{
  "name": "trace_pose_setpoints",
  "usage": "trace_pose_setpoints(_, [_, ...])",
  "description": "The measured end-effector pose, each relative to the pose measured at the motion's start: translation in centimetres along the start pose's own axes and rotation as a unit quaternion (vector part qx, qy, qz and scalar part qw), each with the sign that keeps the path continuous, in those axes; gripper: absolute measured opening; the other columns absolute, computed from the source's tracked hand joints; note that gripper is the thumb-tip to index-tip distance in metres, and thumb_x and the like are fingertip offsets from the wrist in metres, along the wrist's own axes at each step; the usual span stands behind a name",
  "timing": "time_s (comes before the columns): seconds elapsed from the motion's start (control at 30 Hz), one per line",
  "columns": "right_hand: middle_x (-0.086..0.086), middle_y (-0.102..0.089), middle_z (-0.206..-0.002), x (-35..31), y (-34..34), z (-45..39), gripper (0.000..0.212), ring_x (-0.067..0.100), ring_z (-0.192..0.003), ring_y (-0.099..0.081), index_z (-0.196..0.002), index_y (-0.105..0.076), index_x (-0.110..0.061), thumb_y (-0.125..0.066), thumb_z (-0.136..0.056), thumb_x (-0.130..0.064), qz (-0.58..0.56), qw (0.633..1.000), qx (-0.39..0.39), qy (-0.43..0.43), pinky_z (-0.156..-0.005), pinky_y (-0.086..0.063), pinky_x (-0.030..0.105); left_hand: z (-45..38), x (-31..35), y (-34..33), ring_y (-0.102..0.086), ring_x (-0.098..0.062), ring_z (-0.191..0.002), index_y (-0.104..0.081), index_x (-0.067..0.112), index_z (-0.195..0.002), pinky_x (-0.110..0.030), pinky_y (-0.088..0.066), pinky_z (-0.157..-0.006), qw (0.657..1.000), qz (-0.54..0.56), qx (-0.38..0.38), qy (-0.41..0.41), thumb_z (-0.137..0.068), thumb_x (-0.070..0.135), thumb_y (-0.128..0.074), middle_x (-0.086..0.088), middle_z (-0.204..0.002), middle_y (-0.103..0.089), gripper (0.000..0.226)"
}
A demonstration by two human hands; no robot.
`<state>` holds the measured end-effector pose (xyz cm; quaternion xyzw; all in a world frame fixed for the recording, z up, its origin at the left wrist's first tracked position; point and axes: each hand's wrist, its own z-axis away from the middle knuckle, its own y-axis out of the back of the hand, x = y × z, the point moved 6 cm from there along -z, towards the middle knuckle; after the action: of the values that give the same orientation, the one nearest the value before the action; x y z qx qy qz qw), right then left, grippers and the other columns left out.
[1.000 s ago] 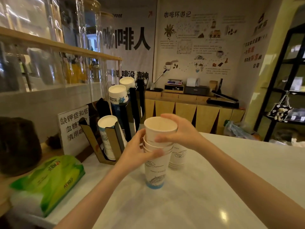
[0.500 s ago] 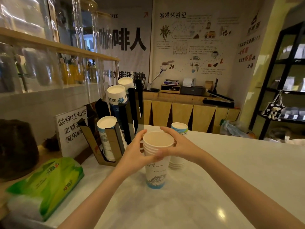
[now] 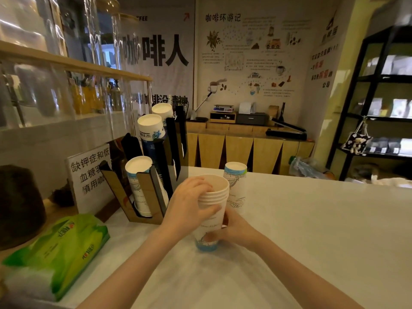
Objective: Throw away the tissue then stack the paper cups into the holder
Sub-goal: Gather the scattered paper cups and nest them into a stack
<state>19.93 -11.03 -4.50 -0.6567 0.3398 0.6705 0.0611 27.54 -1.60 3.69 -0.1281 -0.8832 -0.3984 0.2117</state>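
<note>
A nested stack of white paper cups (image 3: 214, 197) with blue print stands upright on the white counter (image 3: 312, 230). My left hand (image 3: 189, 204) grips the stack near its rims from the left. My right hand (image 3: 231, 233) holds its lower part from the right. Behind it, a second cup stack (image 3: 236, 181) stands upside down. The brown and black cup holder (image 3: 151, 190) stands to the left, with stacks of cups slanting in its slots. No loose tissue is in view.
A green tissue pack (image 3: 58, 248) lies at the counter's left front. A white sign (image 3: 89, 175) stands beside the holder. Glass panels and a wooden shelf (image 3: 73, 63) rise on the left. Wooden cabinets (image 3: 245, 148) and a black rack (image 3: 379, 108) stand behind.
The top cup has been pushed down into the stack. My right hand moved from the rim down to the stack's lower part; my left hand shifted up to the rims.
</note>
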Motion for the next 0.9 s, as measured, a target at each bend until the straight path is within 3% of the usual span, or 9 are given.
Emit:
trace_pose_setpoints(0.17, [-0.007, -0.066, -0.106, -1.3, 2.1, 0.5, 0.054, 0.013, -0.101, -0.062, -0.106, -0.055, -0.032, -0.079, -0.063, -0.011, -0.015, 0.997, 0.072, 0.01, -0.076, -0.053, 0.022, -1.7, 1.1, 2.2, -0.05, -0.012, -0.094, -0.062, 0.012, -0.1, -0.031, -0.046, -0.081, 0.997, 0.056, 0.049, -0.006, -0.072, 0.027, -0.072, 0.006, -0.099, -0.055, 0.033])
trace_pose_setpoints(0.3, [-0.006, -0.063, -0.108, -3.7, 4.6, 1.9, 0.06, 0.012, -0.098, -0.062, -0.115, -0.051, -0.028, -0.08, -0.063, -0.019, -0.001, 0.987, 0.152, 0.053, -0.076, -0.057, 0.026, -3.2, 1.6, 3.7, -0.052, -0.006, -0.081, -0.06, 0.019, -0.098, -0.014, -0.046, -0.062, 0.985, 0.15, 0.081, 0.011, -0.073, 0.028, -0.07, 0.006, -0.09, -0.057, 0.028])
trace_pose_setpoints(0.4, [-0.006, -0.061, -0.106, -6.5, 7.5, 3.4, 0.055, 0.012, -0.095, -0.063, -0.107, -0.05, -0.038, -0.08, -0.064, -0.022, 0.031, 0.978, 0.185, 0.095, -0.075, -0.059, 0.03, -4.1, 1.9, 4.1, -0.059, -0.009, -0.079, -0.06, 0.026, -0.085, -0.012, -0.05, -0.065, 0.965, 0.243, 0.1, 0.013, -0.073, 0.036, -0.066, 0.003, -0.084, -0.062, 0.016])
trace_pose_setpoints(0.53, [-0.007, -0.059, -0.105, -10.4, 12.2, 4.8, 0.058, 0.015, -0.093, -0.065, -0.115, -0.049, -0.026, -0.077, -0.065, -0.017, 0.02, 0.968, 0.206, 0.139, -0.07, -0.059, 0.027, -5.2, 2.2, 3.6, -0.062, 0.003, -0.081, -0.055, 0.034, -0.091, -0.011, -0.054, -0.066, 0.935, 0.332, 0.121, 0.022, -0.075, 0.035, -0.061, 0.01, -0.09, -0.062, 0.017])
trace_pose_setpoints(0.63, [-0.007, -0.061, -0.1, -12.4, 15.3, 4.9, 0.057, 0.012, -0.086, -0.069, -0.114, -0.048, -0.023, -0.074, -0.065, -0.015, -0.04, 0.957, 0.228, 0.176, -0.066, -0.059, 0.024, -6.0, 2.5, 1.8, -0.061, -0.004, -0.095, -0.042, 0.03, -0.116, -0.016, -0.057, -0.072, 0.921, 0.372, 0.111, 0.036, -0.078, 0.02, -0.063, 0.012, -0.105, -0.058, 0.044])
trace_pose_setpoints(0.73, [-0.006, -0.062, -0.098, -13.3, 17.5, 4.4, 0.056, 0.005, -0.08, -0.07, -0.116, -0.045, -0.021, -0.073, -0.069, -0.014, -0.063, 0.942, 0.26, 0.201, -0.065, -0.057, 0.02, -6.6, 3.1, -0.2, -0.061, -0.002, -0.099, -0.027, 0.03, -0.136, -0.014, -0.056, -0.073, 0.915, 0.391, 0.089, 0.04, -0.075, 0.02, -0.067, 0.01, -0.11, -0.06, 0.074])
trace_pose_setpoints(0.9, [-0.007, -0.061, -0.103, -14.7, 19.2, 2.2, 0.055, 0.008, -0.091, -0.063, -0.119, -0.046, -0.02, -0.073, -0.071, -0.022, -0.035, 0.934, 0.269, 0.234, -0.069, -0.056, 0.017, -7.5, 3.4, -2.6, -0.058, -0.007, -0.102, -0.04, 0.043, -0.109, -0.017, -0.055, -0.07, 0.944, 0.317, 0.086, 0.044, -0.06, 0.036, -0.072, 0.014, -0.109, -0.056, 0.059])
